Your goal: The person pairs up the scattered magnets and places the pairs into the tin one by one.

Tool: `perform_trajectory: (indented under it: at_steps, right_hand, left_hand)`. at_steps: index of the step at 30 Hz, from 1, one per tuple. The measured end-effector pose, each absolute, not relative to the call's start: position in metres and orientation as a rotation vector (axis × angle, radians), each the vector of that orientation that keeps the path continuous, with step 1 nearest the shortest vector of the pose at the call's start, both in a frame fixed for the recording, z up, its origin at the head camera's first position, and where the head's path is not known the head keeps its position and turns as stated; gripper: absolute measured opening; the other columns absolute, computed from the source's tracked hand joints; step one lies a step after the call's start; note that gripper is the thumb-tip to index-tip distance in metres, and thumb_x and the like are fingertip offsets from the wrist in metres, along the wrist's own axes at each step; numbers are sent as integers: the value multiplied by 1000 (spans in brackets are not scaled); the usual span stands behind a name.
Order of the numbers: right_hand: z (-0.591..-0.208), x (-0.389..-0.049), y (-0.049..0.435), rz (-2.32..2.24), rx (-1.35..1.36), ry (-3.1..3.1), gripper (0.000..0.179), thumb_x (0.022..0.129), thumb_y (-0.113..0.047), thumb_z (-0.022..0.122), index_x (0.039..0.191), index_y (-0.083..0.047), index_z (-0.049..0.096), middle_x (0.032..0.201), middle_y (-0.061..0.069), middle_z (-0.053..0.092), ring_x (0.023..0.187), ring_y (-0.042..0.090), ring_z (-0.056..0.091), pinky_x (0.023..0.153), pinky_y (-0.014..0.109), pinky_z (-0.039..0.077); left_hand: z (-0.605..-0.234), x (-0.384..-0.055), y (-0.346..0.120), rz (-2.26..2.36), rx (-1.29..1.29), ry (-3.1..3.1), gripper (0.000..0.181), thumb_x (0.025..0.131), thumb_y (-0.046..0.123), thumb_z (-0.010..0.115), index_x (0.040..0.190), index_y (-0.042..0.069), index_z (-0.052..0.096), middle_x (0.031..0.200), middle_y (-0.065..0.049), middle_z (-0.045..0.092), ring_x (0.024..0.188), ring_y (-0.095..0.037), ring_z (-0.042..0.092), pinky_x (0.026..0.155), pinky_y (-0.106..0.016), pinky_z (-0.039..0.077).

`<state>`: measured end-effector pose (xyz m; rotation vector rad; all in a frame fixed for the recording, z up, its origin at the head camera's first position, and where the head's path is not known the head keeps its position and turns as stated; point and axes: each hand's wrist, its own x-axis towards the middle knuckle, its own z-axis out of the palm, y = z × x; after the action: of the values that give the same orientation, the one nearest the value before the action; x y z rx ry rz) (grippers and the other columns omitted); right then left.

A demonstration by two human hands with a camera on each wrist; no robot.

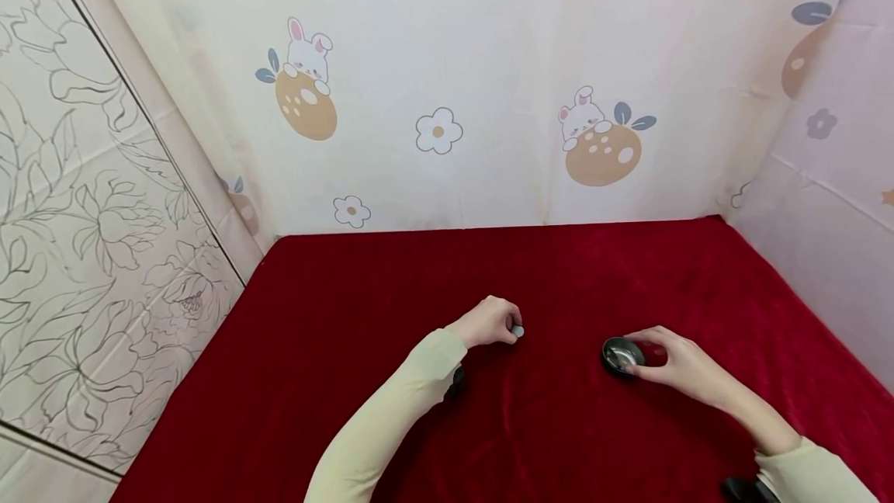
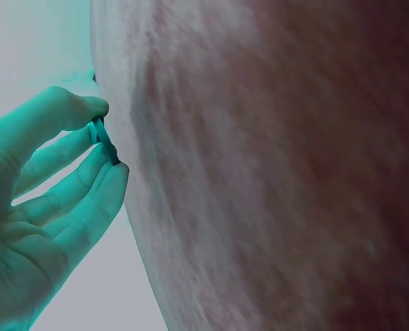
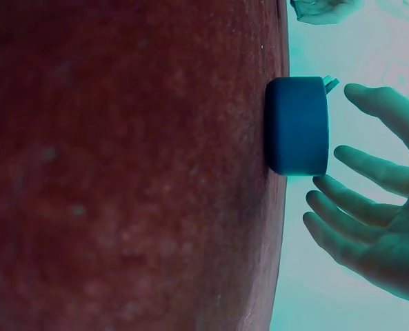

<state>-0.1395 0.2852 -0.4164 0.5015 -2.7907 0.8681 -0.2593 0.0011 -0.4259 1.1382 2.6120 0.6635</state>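
My left hand (image 1: 489, 322) pinches a small light-grey disc (image 1: 518, 331) low over the red cloth, left of a small round container. The left wrist view shows the disc (image 2: 105, 141) nearly edge-on, thin and dark, between thumb and fingertips. The round container (image 1: 618, 355) has a dark outside and a shiny metal inside, and stands upright on the cloth. A small piece juts above its rim in the right wrist view. Around its near right side my right hand (image 1: 673, 363) spreads its fingers; the fingertips (image 3: 321, 183) are right at the rim, the thumb a little apart.
A red velvet cloth (image 1: 335, 309) covers the table, with slight wrinkles near the middle. Pale printed curtains (image 1: 489, 60) with rabbits and flowers hang behind it. On the left stands a panel (image 1: 105, 254) with line-drawn flowers.
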Motion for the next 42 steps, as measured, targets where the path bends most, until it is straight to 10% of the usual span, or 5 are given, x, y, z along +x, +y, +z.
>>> perform_trajectory:
  at_steps: [42]
  right_hand:
    - [-419, -144, 292, 1164, 539, -2866, 47, 71, -13, 73, 109, 8, 54, 101, 17, 56, 83, 20, 60, 66, 22, 49]
  left_hand:
    - [-412, -222, 95, 776, 1312, 2530, 20, 77, 20, 69, 96, 14, 66, 78, 11, 57, 67, 6, 47, 61, -3, 36]
